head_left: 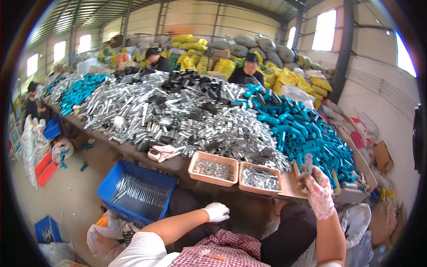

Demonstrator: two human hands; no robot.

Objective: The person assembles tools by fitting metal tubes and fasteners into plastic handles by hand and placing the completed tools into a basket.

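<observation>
- So, right hand (318, 191) in a pink flowered glove is raised at the near right corner of the worktop (178, 165), fingers closed around a small grey metal piece (308, 163) that sticks up above the glove.
- Left hand (216, 212) wears a white glove and sits low over the lap, below the worktop edge. Fingers are curled in; can't tell if anything's inside.
- Just left of the right hand are two shallow tan trays (214, 168) side by side at the worktop edge, both holding small silvery parts.
- Behind the trays is a huge heap of shiny metal tubes (178, 111) covering most of the worktop.
- Teal plastic fittings (302, 133) are piled on the right side, right behind the raised hand, and another teal bunch sits at the far left end.
- Black fittings (191, 82) lie on top of the heap toward the back.
- A spare pair of pinkish gloves (162, 152) lies at the worktop edge, left of the trays.
- A blue crate (135, 191) on the floor, left of the left hand, holds long metal rods.
- Two people in black (247, 71) work at the far side, with yellow and grey sacks (267, 49) stacked behind them.
- One more person (32, 100) stands at the far left.
</observation>
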